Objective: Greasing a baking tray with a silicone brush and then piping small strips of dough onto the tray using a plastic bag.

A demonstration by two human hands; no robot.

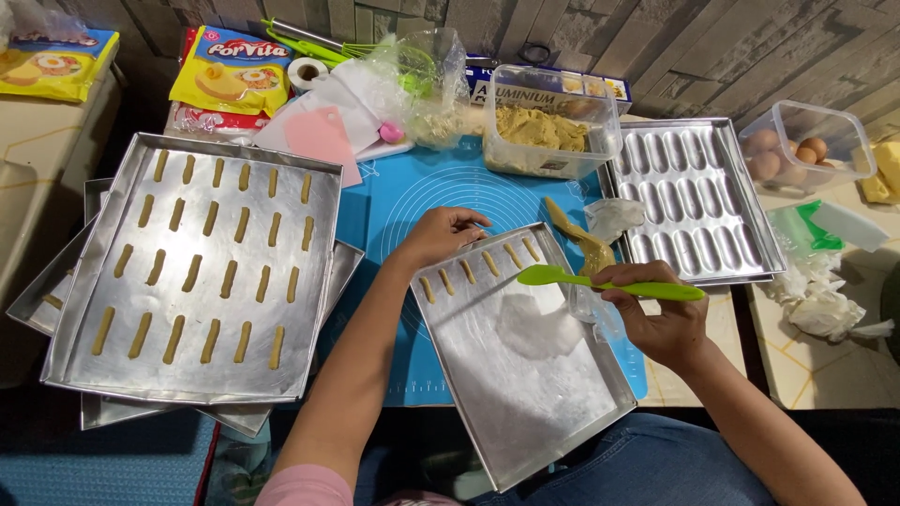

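The person is laying short dough sticks (480, 265) in a row along the far edge of a shallow metal tray (553, 394) that rests tilted between lap and counter (712, 323); the first row appears partly laid, so the next move calls for more dough carried to the free stretch of that tray; the left hand (441, 234) rests on the tray's far rim beside the sticks, fingers curled together, holding nothing that can be made out; the right hand (661, 323) has its fingers closed on a green spatula (600, 281) and seemingly on a clear piping bag (586, 245) of dough; a filled tray (319, 309) sits to the left.
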